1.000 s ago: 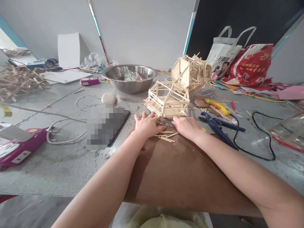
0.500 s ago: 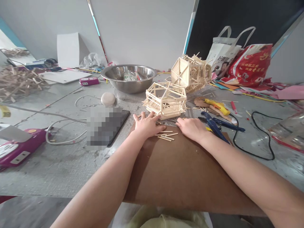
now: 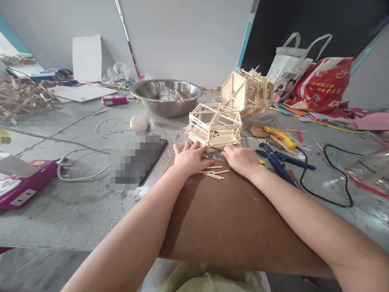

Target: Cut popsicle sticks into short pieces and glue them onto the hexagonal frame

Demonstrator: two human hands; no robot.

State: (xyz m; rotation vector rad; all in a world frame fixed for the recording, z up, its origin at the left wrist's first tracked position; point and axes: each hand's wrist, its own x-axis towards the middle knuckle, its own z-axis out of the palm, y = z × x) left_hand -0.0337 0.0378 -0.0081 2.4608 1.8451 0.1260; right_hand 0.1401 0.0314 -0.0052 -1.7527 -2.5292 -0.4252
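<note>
My left hand [image 3: 190,158] lies flat with fingers spread on the near edge of a brown board [image 3: 219,219], beside several loose wooden sticks [image 3: 214,175]. Just beyond stands an open six-sided frame of thin wooden sticks [image 3: 215,126], its lower part layered with sticks. My right hand [image 3: 241,160] rests at the far edge of the board, fingers curled in, close to the frame's near right base. What its fingertips hold, if anything, is hidden. Behind the frame is a larger stick structure [image 3: 234,93].
Blue-handled cutters [image 3: 275,160] and a yellow tool [image 3: 281,136] with a black cord lie right. A phone [image 3: 153,158], white round charger [image 3: 139,123] and purple power strip [image 3: 33,180] are left. A steel bowl [image 3: 167,109] and shopping bags [image 3: 323,85] stand behind.
The nearer stick frame shifted slightly left, then back right. My right hand moved a little right, then back left toward it. My left hand stayed flat in place.
</note>
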